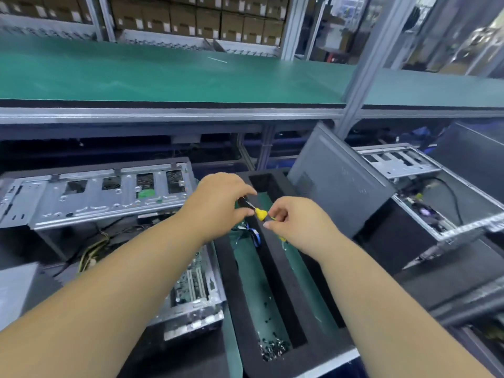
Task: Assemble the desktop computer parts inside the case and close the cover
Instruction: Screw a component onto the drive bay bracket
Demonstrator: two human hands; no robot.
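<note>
Holding a small yellow-tipped cable point(261, 214) mid-frame over the black foam tray point(245, 309), left hand point(218, 199) and right hand point(296, 221) each pinch an end, fingers curled tight. The open case point(109, 214) sits left of centre, so the left hand's nearer.

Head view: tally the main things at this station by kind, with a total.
Open computer cases: 2 (left, right)
Grey side panels leaning upright: 1
Black foam trays: 1
Yellow-tipped cables: 1, pinched by left hand and right hand
Screw piles: 1
Total: 6
</note>
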